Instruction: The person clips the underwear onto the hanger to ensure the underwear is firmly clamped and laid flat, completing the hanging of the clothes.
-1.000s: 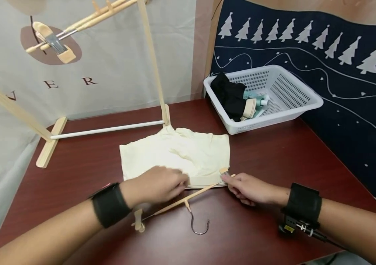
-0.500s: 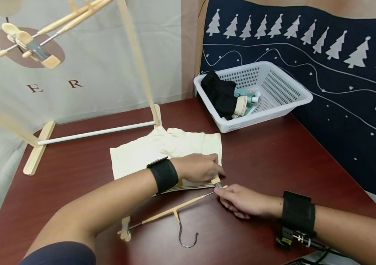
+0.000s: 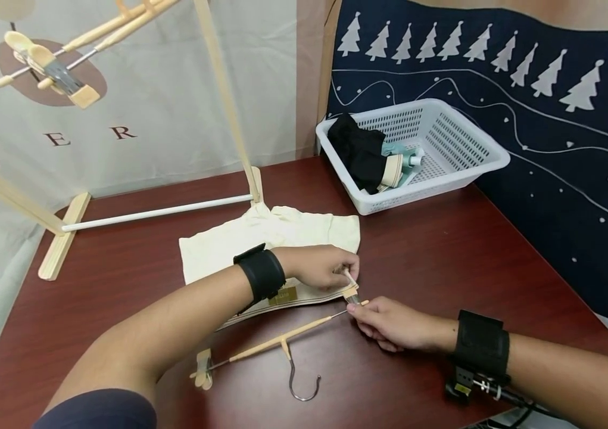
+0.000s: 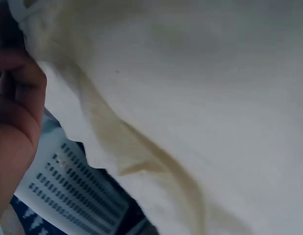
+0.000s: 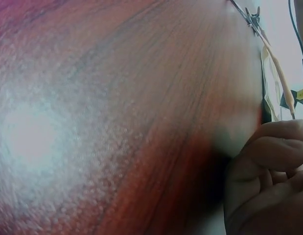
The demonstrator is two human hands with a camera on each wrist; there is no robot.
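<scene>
Cream shorts [image 3: 261, 244] are lying flat on the dark red table, waistband edge facing the person, fabric lightly wrinkled, a small gold label showing at the waistband. The left wrist view is showing the same pale fabric [image 4: 190, 98] close up, with a soft crease running through it.

Wooden clip hanger [image 3: 277, 344] is lying on the table just in front of the waistband, bar running diagonally from lower left to upper right, metal hook pointing toward the person. Its left clip is resting free on the table. Its right clip [image 3: 351, 292] is sitting at the waistband's right corner, touching the fabric.
</scene>
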